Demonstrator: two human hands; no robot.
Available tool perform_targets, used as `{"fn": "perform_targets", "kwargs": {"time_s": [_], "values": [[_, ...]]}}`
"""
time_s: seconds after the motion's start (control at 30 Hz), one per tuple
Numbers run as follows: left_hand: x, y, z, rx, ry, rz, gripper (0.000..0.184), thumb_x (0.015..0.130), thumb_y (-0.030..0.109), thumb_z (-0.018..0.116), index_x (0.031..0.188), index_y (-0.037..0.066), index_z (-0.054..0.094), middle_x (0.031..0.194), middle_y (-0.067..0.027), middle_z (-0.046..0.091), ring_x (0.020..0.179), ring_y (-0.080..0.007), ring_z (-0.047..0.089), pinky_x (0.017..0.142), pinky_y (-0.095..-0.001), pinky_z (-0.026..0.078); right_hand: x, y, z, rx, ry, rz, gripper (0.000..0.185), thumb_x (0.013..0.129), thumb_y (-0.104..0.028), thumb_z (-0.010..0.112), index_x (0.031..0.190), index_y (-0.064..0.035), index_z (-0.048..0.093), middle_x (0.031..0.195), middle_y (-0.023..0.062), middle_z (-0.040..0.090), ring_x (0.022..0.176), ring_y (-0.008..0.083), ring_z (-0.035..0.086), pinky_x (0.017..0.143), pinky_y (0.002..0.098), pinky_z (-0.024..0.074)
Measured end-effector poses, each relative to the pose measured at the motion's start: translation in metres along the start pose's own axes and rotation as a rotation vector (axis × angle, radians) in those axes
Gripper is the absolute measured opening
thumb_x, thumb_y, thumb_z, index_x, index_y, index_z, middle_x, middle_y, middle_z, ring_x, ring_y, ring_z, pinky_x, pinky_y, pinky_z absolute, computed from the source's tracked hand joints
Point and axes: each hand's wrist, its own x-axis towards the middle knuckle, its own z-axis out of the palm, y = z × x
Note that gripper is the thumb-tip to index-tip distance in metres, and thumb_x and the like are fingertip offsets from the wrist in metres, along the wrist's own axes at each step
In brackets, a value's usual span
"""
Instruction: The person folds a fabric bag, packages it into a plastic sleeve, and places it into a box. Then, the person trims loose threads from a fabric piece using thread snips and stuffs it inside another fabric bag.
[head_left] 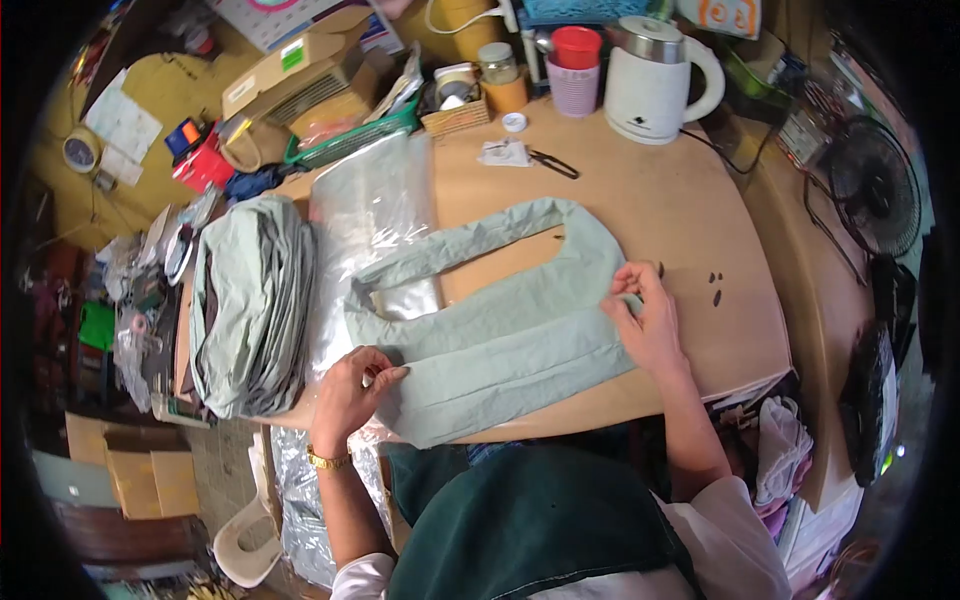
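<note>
A pale green cloth piece (510, 345) lies spread on the brown table, with a long strap looping away at its far side. My left hand (352, 392) pinches the cloth's near left edge between thumb and fingers. At the cloth's right edge, my right hand (645, 315) is closed on the fabric, thumb and fingers together. Left of the cloth sits a thick stack of folded green cloth (255, 305). Clear plastic bags (372, 200) lie between the stack and the cloth, partly under the strap.
Along the back stand a white kettle (645, 85), a pink cup (574, 85), jars, a green tray (350, 140) and a cardboard box (295, 75). Black snips (554, 165) lie near a white lid. A fan (873, 185) stands at the right.
</note>
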Motion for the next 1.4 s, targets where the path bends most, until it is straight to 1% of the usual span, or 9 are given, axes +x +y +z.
{"fn": "perform_targets", "kwargs": {"time_s": [0.43,0.5,0.53,0.73,0.93,1.0,1.17,1.33,1.4], "values": [[0.004,-0.068,0.074,-0.204,0.592,-0.167,0.029,0.094,0.018,0.059,0.073,-0.001,0.053,0.056,-0.0137,0.043,0.049,-0.0168,0.036,0.051,-0.0346,0.038,-0.022,0.054,-0.006,-0.282,-0.018,0.162,0.016,0.09,-0.009,0.061,0.08,0.0012,0.055,0.07,0.0101,0.054,0.068,0.0144,0.051,0.064,0.0273,0.0419],[0.005,-0.105,0.078,-0.755,0.841,-0.502,0.029,0.096,0.019,0.057,0.075,-0.001,0.054,0.055,-0.0111,0.046,0.049,-0.0162,0.038,0.051,-0.0352,0.038,-0.019,0.057,-0.005,-0.358,0.095,0.084,0.016,0.092,-0.008,0.057,0.08,0.0004,0.051,0.069,0.0058,0.047,0.067,0.01,0.045,0.061,0.0263,0.0379],[-0.006,-0.111,0.054,-0.246,1.037,-0.226,0.03,0.098,0.02,0.054,0.076,-0.001,0.055,0.058,-0.0069,0.053,0.051,-0.0129,0.042,0.05,-0.0325,0.039,-0.016,0.056,-0.006,-0.353,0.083,0.071,0.016,0.092,-0.008,0.057,0.08,0.0004,0.051,0.069,0.0058,0.047,0.067,0.01,0.045,0.061,0.0263,0.0379],[-0.077,-0.04,0.024,-0.873,0.115,-0.49,0.03,0.096,0.025,0.059,0.08,0.0,0.061,0.069,-0.0044,0.064,0.061,-0.0072,0.057,0.052,-0.0242,0.045,-0.011,0.044,-0.021,0.069,-0.174,0.283,0.02,0.09,-0.005,0.063,0.08,-0.007,0.045,0.077,-0.0024,0.044,0.068,0.0068,0.039,0.064,0.021,0.0346],[-0.062,-0.049,0.08,-0.654,0.13,-0.398,0.03,0.093,0.024,0.065,0.074,0.001,0.061,0.066,-0.0018,0.064,0.06,-0.0068,0.059,0.052,-0.0235,0.046,0.003,0.049,-0.038,0.19,-0.282,0.359,0.025,0.079,-0.002,0.073,0.081,-0.0066,0.048,0.08,0.0002,0.048,0.076,0.0105,0.045,0.073,0.0261,0.0404],[-0.061,-0.046,0.079,-0.924,0.117,-0.393,0.029,0.093,0.023,0.066,0.074,0.002,0.06,0.064,-0.0004,0.063,0.055,-0.0051,0.055,0.05,-0.0223,0.043,0.009,-0.021,-0.005,-0.577,0.012,-0.139,0.022,0.076,0.0,0.073,0.088,-0.0035,0.055,0.085,0.0054,0.056,0.084,0.0185,0.053,0.08,0.0324,0.0442],[-0.06,-0.028,0.071,-1.144,0.161,-0.33,0.029,0.094,0.024,0.064,0.073,0.004,0.059,0.063,-0.0004,0.062,0.053,-0.0035,0.054,0.048,-0.0213,0.042,0.005,-0.108,0.125,-0.401,-0.278,-0.385,0.032,0.08,-0.018,0.075,0.106,-0.0058,0.061,0.103,0.0108,0.066,0.095,0.0279,0.062,0.096,0.0415,0.0394],[-0.072,-0.031,0.067,-1.146,0.134,-0.365,0.029,0.094,0.024,0.064,0.073,0.005,0.058,0.064,-0.0009,0.063,0.053,-0.0035,0.054,0.047,-0.0207,0.041,0.025,-0.114,0.187,-0.264,-0.803,-0.085,0.019,0.088,-0.018,0.067,0.094,-0.0014,0.062,0.069,0.0095,0.065,0.065,0.0233,0.063,0.067,0.0352,0.0459],[-0.083,-0.037,0.063,-0.928,0.016,-0.474,0.031,0.092,0.025,0.066,0.073,0.003,0.057,0.062,-0.0038,0.062,0.054,-0.008,0.056,0.05,-0.0255,0.043,0.038,-0.098,0.191,-0.115,-0.548,-0.192,0.016,0.088,-0.016,0.066,0.091,-0.0009,0.062,0.065,0.0097,0.063,0.06,0.0229,0.06,0.061,0.0348,0.0436]]}}
